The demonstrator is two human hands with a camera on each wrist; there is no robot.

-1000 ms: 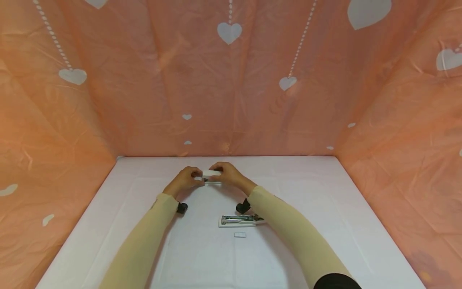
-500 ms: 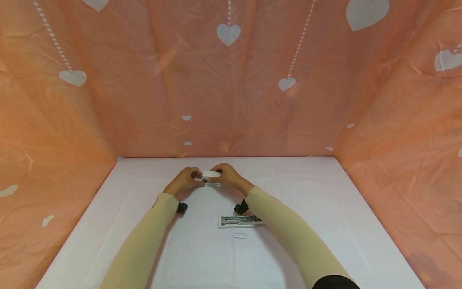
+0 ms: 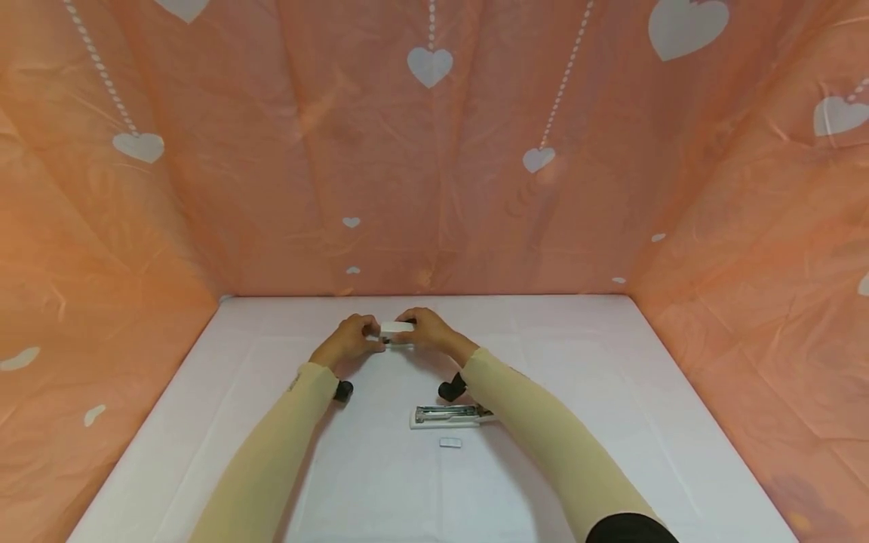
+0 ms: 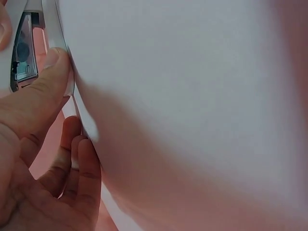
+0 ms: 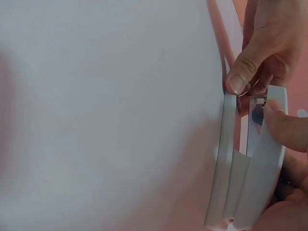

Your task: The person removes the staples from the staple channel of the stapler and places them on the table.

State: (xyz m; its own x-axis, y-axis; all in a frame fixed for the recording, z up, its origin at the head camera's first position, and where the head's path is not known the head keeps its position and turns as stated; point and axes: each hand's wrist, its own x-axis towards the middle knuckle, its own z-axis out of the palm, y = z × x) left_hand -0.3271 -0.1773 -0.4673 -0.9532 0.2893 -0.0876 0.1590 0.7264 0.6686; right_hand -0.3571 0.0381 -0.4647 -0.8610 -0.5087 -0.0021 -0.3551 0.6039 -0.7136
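A white stapler (image 3: 397, 328) is between both hands near the far side of the table. My left hand (image 3: 349, 339) pinches the front end of its base (image 5: 230, 108), with the thumb on top. My right hand (image 3: 432, 332) grips the upper arm (image 5: 262, 178) of the stapler, thumb along its side. A gap separates arm and base at the front, and a dark metal part shows inside it in the left wrist view. Parts of the stapler are hidden behind the fingers.
Nearer on the white table (image 3: 366, 483), a second stapler (image 3: 444, 416) lies with its metal staple channel exposed, partly covered by the right sleeve. A small grey strip, like staples (image 3: 450, 443), lies in front of it. Orange curtains (image 3: 434, 188) with white hearts enclose the table.
Both hands keep their hold on the stapler and hardly move. The whole head view shifts down very slightly.
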